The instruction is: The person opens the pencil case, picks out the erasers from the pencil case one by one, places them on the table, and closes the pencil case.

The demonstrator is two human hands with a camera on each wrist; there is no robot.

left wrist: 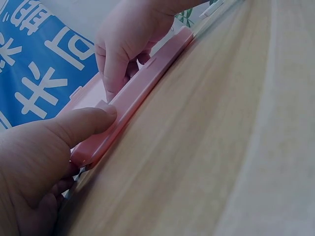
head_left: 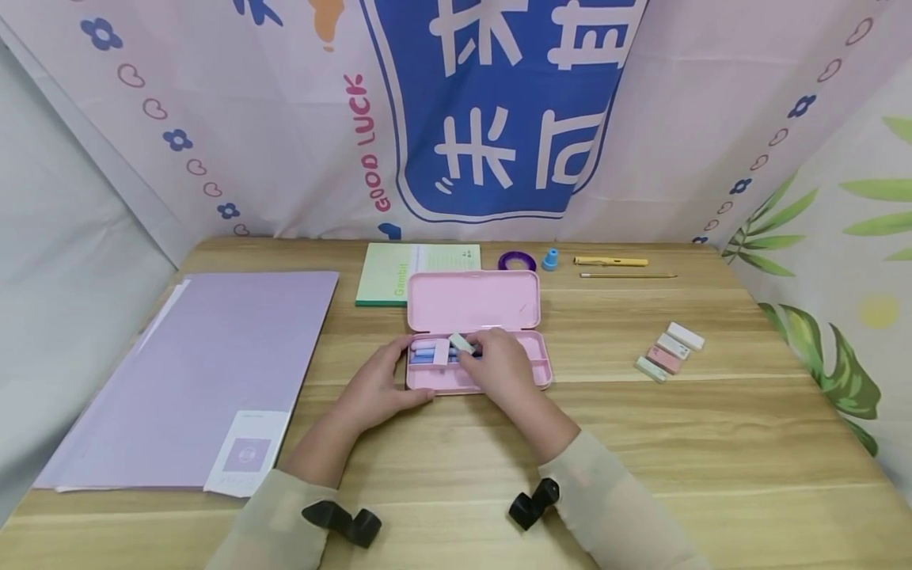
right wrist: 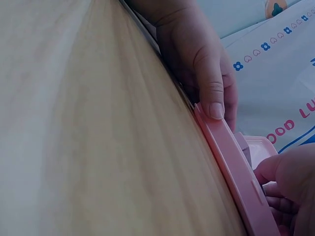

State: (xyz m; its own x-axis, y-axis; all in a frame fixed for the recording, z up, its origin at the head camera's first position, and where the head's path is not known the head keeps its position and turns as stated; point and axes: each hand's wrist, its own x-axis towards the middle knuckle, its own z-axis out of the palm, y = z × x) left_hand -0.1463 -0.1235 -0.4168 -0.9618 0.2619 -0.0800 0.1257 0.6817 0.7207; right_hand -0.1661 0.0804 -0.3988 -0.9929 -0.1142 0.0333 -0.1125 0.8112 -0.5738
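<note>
An open pink pencil case [head_left: 473, 299] lies on the table, its lid tipped back. My left hand [head_left: 376, 388] grips its left end, thumb along the front edge [left wrist: 140, 93] and fingers round the side. Over the case's rear compartment, my right hand [head_left: 504, 368] pinches a pale green eraser [head_left: 461, 343] between thumb and fingers. Blue and pink pens [head_left: 423, 355] lie in that compartment, with a small pink block [head_left: 442, 351] standing across them. The right palm covers part of the case. In the right wrist view, the left thumb [right wrist: 215, 109] presses on the case's rim.
To the right sit several erasers [head_left: 663, 359] in a row. Behind the case are a green notebook [head_left: 381, 269], a purple tape roll [head_left: 516, 261], a small blue object [head_left: 550, 260], a yellow pen [head_left: 610, 261] and a pencil [head_left: 627, 275]. A large lilac folder [head_left: 214, 372] lies left.
</note>
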